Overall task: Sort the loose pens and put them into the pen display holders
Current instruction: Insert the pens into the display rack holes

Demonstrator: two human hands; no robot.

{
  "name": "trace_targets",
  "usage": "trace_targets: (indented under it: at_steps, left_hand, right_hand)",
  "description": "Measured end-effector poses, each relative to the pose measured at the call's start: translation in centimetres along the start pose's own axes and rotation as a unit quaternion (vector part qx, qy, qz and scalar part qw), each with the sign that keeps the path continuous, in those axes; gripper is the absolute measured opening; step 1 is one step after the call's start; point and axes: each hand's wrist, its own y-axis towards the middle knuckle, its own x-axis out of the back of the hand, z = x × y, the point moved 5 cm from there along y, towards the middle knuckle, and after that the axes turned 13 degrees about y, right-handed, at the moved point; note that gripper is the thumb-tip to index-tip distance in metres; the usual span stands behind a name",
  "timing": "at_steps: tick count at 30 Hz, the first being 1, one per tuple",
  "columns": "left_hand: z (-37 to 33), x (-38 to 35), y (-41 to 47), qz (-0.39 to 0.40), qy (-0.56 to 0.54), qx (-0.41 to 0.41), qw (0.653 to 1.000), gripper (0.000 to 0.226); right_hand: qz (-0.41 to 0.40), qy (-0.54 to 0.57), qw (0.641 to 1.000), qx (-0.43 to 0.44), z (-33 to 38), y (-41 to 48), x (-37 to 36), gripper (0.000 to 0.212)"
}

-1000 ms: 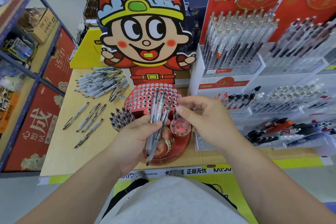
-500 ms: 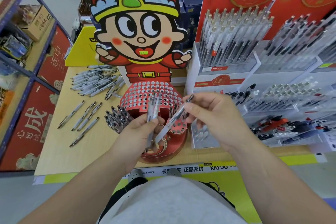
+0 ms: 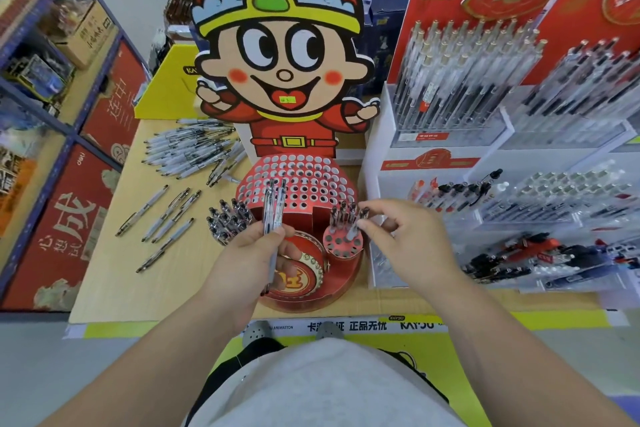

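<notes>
My right hand (image 3: 412, 239) pinching pen (image 3: 354, 230) into small round holder (image 3: 343, 244), near-right of red display. Left hand (image 3: 252, 253) gripping spare pens (image 3: 273, 210). Next, I reckon: seat it, release, draw another.

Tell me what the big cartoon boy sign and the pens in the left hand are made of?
The flat red cartoon boy sign looks like printed cardboard: thin cut edges, matte colour. The see-through pens held in the left hand look like clear glossy plastic with dark clips, since the ink tube seems to show inside.
</notes>
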Motion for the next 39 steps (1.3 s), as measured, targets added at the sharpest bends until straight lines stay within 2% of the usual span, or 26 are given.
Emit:
trace_targets:
  at_steps: [11, 19, 29, 32, 35, 37, 39]
  left_hand:
    - [0.1, 0.2, -0.2, -0.008, 0.017, 0.000, 1.000, 0.023]
    - [0.3, 0.2, -0.4, -0.001, 0.032, 0.003, 0.999, 0.022]
    - [0.1, -0.3, -1.0, 0.045, 0.040, -0.016, 0.998, 0.023]
    - [-0.1, -0.5, -1.4, 0.071, 0.041, -0.027, 0.996, 0.024]
    - [-0.7, -0.9, -2.0, 0.116, 0.026, -0.045, 0.992, 0.026]
    - [-1.3, -1.4, -2.3, 0.149, 0.022, -0.058, 0.987, 0.026]
    - [-1.8, -1.9, -2.6, 0.175, 0.033, -0.069, 0.982, 0.024]
  right_hand:
    - [0.009, -0.042, 0.998, 0.037, -0.7, 0.1, -1.7, 0.027]
    - [0.015, -0.076, 0.997, 0.003, -1.4, 0.0, -2.0, 0.029]
    - [0.031, -0.121, 0.992, -0.018, -1.3, 0.1, -3.0, 0.029]
    - [0.041, -0.130, 0.991, -0.016, -0.6, 0.0, -2.7, 0.034]
    - [0.028, -0.056, 0.998, -0.019, 0.8, -0.4, -2.1, 0.036]
    - [0.020, 0.085, 0.994, -0.066, 1.6, -0.4, -1.7, 0.025]
    - [0.032, 0.244, 0.962, -0.118, 2.7, -0.4, -1.7, 0.012]
